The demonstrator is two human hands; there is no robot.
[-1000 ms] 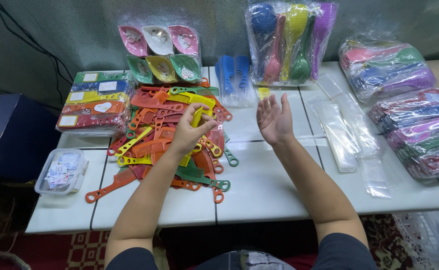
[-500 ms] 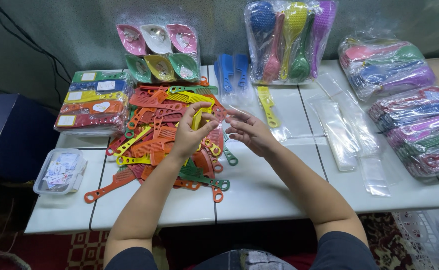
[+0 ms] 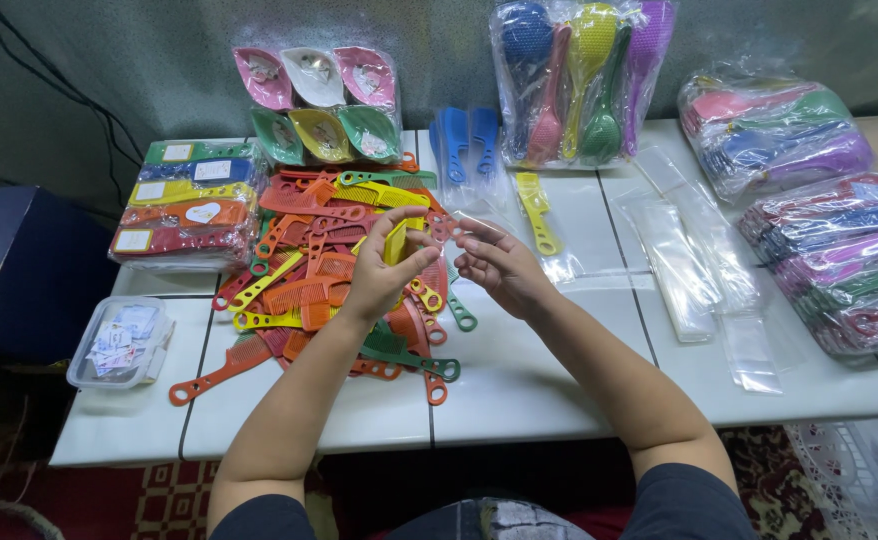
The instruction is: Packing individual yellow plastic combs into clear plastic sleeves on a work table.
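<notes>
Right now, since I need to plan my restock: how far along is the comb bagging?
One yellow comb already lies in a clear sleeve on the table. In hand: the left hand holds another yellow comb, while the right hand pinches a clear sleeve. Left: a big loose comb pile, with empty sleeves waiting.

Along the table's far edge are ranged bagged brushes, leaf-shaped packets, labelled comb stacks at left, clear sleeves at right.
</notes>
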